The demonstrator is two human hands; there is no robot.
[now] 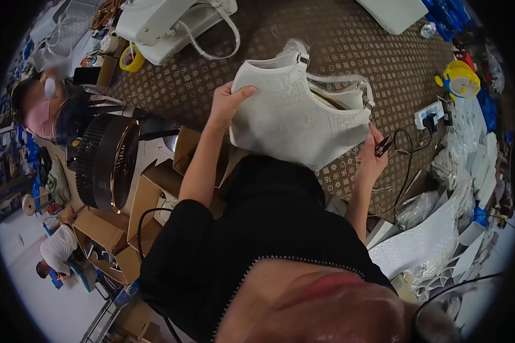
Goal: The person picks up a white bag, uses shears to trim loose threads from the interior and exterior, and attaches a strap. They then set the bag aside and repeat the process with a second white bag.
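Note:
A white handbag (294, 117) with an embossed pattern is held up in front of me, over the edge of the brown patterned table cover. Its top opening and strap face away to the upper right. My left hand (230, 104) grips the bag's left side, thumb on the front panel and fingers behind. My right hand (373, 157) is closed around small dark thread snips (384, 146), their blades pointing up to the right. The fingertips of that hand meet the bag's right edge; their exact hold there is partly hidden.
More white bags (160, 31) and a yellow tape roll (131, 58) lie at the far left. A black fan (106, 163) and cardboard boxes (149, 197) stand left. Right are a power strip (429, 116), yellow fan (461, 80) and plastic wrapping (455, 154). Two people are at left.

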